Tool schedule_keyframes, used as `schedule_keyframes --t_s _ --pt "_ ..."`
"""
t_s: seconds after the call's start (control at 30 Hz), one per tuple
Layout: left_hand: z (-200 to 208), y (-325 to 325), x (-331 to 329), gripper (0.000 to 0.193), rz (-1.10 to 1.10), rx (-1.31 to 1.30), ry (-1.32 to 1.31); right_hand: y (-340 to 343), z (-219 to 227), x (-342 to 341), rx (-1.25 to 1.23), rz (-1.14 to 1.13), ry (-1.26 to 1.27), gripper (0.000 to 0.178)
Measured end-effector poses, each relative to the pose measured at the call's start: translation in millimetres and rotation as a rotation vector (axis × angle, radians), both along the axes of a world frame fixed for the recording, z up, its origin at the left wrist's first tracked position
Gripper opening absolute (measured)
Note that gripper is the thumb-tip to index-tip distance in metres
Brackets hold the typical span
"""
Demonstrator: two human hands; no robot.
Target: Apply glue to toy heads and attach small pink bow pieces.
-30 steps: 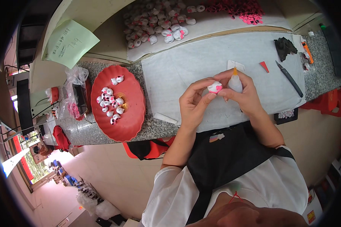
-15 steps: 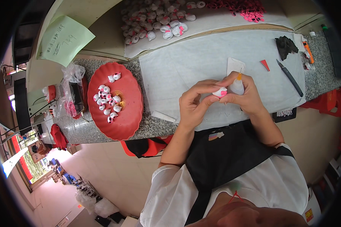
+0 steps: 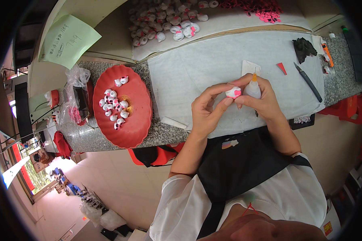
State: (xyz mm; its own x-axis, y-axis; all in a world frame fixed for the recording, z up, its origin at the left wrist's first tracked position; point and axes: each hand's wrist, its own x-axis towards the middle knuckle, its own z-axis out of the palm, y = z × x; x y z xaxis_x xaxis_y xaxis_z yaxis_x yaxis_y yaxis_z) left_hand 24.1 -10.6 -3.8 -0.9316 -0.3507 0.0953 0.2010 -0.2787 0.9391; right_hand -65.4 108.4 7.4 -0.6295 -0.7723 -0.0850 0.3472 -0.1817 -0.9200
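A small white figurine with a pink patch (image 3: 233,92) is pinched between the thumb and fingers of my left hand (image 3: 206,109). Close on its right, my right hand (image 3: 268,101) is wrapped around a small translucent squeeze bottle (image 3: 252,90) with a yellow needle tip pointing away from me. Both hands are over the white sheet (image 3: 189,76) on the worktop. Left of them is a red scalloped dish (image 3: 140,128) holding several similar white and pink figurines (image 3: 110,95).
A craft knife (image 3: 307,82), a red scrap (image 3: 282,68) and a crumpled black cloth (image 3: 303,49) lie right. White paper (image 3: 250,67) is beyond my hands. Many white pieces (image 3: 161,20) and pink pieces (image 3: 268,15) fill the shelf. A green note (image 3: 68,40) hangs left.
The figurine has turned slightly, showing more of its pink patch. My right thumb and index fingertip have drawn back a little from it, with the bottle still held.
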Motion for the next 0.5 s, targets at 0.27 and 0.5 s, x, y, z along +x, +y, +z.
schedule_keyframes --t_s 0.27,0.5 --pt "-1.1 1.9 0.0 0.023 0.035 -0.017 0.03 -1.4 -3.7 4.5 -0.039 -0.028 0.008 0.023" --pt "-0.8 2.7 0.1 0.024 0.034 0.039 -0.024 -1.4 -4.4 3.3 -0.043 -0.022 -0.008 0.023"
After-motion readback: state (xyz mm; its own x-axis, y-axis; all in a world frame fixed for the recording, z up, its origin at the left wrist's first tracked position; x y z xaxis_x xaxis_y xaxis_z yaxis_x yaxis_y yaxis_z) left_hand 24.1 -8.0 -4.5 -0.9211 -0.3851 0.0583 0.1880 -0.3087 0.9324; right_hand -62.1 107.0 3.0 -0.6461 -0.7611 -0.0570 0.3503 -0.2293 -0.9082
